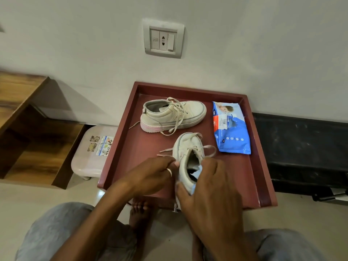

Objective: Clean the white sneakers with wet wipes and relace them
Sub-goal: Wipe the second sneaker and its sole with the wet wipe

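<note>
Near sneaker: a white sneaker sits at the front of a dark red tray, toe pointing away from the person, heel raised between both hands.
Right hand: the right hand grips the heel, thumb on the heel's left side and fingers wrapped over the right side of the collar.
Left hand: the left hand, a ring on one finger, holds the sneaker's left side with bent fingers; whether it also pinches a lace cannot be told.
Laces: loose laces loop out on both sides of the near sneaker, the ends lying on the tray.
Far sneaker: the second sneaker rests on its sole at the back of the tray, toe to the right, its laces undone and trailing over its side.
Wipes: a blue pack of wet wipes lies flat on the right of the tray, just beside the near sneaker's toe.
Person: seated, knees in grey trousers at the frame's bottom, a bare foot under the tray's front edge.
Surroundings: the tray stands against a white wall with a switch and socket plate; a pale plastic stool with stickers and wooden shelving are to the left, a black surface to the right.
</note>
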Available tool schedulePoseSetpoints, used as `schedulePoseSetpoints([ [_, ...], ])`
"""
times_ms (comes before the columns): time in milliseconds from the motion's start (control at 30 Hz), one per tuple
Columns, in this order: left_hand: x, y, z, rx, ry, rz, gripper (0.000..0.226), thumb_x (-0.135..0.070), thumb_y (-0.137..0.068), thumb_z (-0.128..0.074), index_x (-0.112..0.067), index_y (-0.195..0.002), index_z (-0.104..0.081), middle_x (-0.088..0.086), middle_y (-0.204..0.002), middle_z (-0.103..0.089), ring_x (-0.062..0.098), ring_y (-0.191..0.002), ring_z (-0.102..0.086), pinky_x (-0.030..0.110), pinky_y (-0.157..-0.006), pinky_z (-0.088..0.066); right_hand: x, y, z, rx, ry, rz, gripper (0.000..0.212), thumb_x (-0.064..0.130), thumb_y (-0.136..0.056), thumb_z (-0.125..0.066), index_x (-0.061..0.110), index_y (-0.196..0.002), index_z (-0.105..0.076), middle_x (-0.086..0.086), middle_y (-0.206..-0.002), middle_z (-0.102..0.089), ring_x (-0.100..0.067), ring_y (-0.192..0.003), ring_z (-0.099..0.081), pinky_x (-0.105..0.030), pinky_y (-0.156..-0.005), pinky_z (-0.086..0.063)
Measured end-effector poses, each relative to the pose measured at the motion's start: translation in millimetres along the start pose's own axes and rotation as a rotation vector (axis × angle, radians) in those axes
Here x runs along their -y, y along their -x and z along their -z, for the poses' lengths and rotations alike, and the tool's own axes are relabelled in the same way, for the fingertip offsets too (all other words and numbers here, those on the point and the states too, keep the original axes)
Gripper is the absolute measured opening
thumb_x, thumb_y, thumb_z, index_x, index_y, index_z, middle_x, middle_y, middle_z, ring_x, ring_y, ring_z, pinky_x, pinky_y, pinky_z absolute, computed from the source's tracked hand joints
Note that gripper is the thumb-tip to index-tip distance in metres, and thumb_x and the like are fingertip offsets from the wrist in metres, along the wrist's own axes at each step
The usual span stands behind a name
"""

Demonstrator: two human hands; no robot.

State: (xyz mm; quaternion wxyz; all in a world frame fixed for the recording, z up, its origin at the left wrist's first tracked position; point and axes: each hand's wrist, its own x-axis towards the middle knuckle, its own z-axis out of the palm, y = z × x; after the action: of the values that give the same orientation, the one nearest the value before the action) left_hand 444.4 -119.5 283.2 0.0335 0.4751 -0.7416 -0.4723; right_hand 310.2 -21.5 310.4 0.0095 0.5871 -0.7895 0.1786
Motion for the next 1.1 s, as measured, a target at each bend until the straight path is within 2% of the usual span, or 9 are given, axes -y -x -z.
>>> schedulePoseSetpoints([
  [100, -6, 3, 2, 0.0, 0.183, 0.07, 0.063, -0.065, -0.094, -0.038, -0.013, -0.115, -0.066, 0.008, -0.109, -0.071, 0.027, -0.098, -0.07, 0.05, -0.086, -0.059, 0, 3, -18, 0.024, -0.048, -0.011, 0.052, 0.048, -0.067, -0.08, 0.018, -0.1, -0.053, 0.0, -0.089, -0.056, -0.022, -0.074, -0.059, -0.032, -0.051, -0.046],
  [233, -9, 3, 0, -0.014, -0.044, 0.061, 0.09, -0.09, -0.069, -0.034, -0.018, -0.114, -0.064, 0.006, -0.106, -0.07, 0.024, -0.093, -0.069, 0.05, -0.083, -0.059, -7, 4, -36, 0.104, -0.072, -0.022, 0.056, 0.05, -0.067, -0.082, 0.018, -0.101, -0.052, 0.001, -0.087, -0.057, -0.018, -0.069, -0.06, -0.024, -0.05, -0.041],
  [467, -5, -1, -4, -0.024, -0.273, 0.109, 0.052, -0.057, -0.095, -0.055, -0.016, -0.127, -0.056, 0.004, -0.116, -0.068, 0.019, -0.097, -0.067, 0.042, -0.088, -0.056, -40, -31, 4, 0.584, -0.392, -0.148, 0.047, 0.053, -0.074, -0.078, 0.029, -0.103, -0.05, 0.016, -0.087, -0.058, -0.002, -0.074, -0.059, -0.019, -0.059, -0.044],
  [633, -6, 4, -1, -0.03, -0.371, 0.106, 0.042, -0.053, -0.09, -0.051, -0.022, -0.118, -0.054, 0.0, -0.106, -0.067, 0.019, -0.089, -0.066, 0.042, -0.082, -0.058, -80, -73, 5, 0.368, -0.609, -0.333, 0.043, 0.054, -0.078, -0.075, 0.015, -0.093, -0.064, -0.005, -0.077, -0.069, -0.01, -0.061, -0.063, -0.021, -0.056, -0.048],
  [733, -11, 4, -8, -0.109, -0.598, 0.132, 0.036, -0.05, -0.091, -0.049, -0.022, -0.114, -0.051, -0.002, -0.095, -0.063, 0.02, -0.083, -0.064, 0.038, -0.077, -0.059, -82, -94, -8, 0.484, -1.084, -0.36, 0.073, 0.058, -0.077, -0.075, -0.01, -0.076, -0.047, -0.038, -0.072, -0.048, -0.028, -0.053, -0.048, -0.032, -0.063, -0.049],
  [800, -15, 2, -13, -0.153, -0.677, 0.134, 0.032, -0.046, -0.094, -0.05, -0.021, -0.113, -0.051, -0.005, -0.085, -0.055, 0.019, -0.079, -0.062, 0.033, -0.071, -0.057, -75, -111, -22, 0.484, -1.274, -0.384, 0.062, 0.051, -0.08, -0.073, -0.004, -0.076, -0.046, -0.028, -0.063, -0.044, -0.023, -0.051, -0.046, -0.036, -0.074, -0.05],
  [900, -18, -1, -16, -0.108, -0.656, 0.164, 0.027, -0.037, -0.096, -0.053, -0.016, -0.113, -0.057, -0.002, -0.087, -0.055, 0.019, -0.084, -0.064, 0.031, -0.074, -0.057, -55, -126, -42, 0.421, -1.113, -0.375, 0.035, 0.041, -0.09, -0.054, 0.009, -0.1, -0.063, -0.017, -0.068, -0.062, -0.017, -0.078, -0.063, -0.038, -0.103, -0.045],
  [967, -17, -3, -17, -0.069, -0.604, 0.199, 0.024, -0.032, -0.097, -0.053, -0.013, -0.111, -0.06, 0.002, -0.093, -0.06, 0.02, -0.088, -0.065, 0.031, -0.078, -0.058, -41, -122, -53, 0.446, -0.837, -0.239, 0.034, 0.031, -0.096, -0.041, 0.009, -0.109, -0.063, -0.01, -0.093, -0.065, -0.012, -0.081, -0.06, -0.022, -0.085, -0.05],
  [1100, -15, -5, -18, -0.077, -0.535, 0.204, 0.018, -0.027, -0.096, -0.054, -0.011, -0.1, -0.061, 0.0, -0.081, -0.056, 0.019, -0.079, -0.064, 0.031, -0.071, -0.057, -35, -92, -63, 0.443, -0.324, 0.084, 0.024, 0.012, -0.09, -0.047, 0.004, -0.109, -0.059, -0.015, -0.111, -0.065, -0.033, -0.097, -0.062, -0.032, -0.073, -0.045],
])
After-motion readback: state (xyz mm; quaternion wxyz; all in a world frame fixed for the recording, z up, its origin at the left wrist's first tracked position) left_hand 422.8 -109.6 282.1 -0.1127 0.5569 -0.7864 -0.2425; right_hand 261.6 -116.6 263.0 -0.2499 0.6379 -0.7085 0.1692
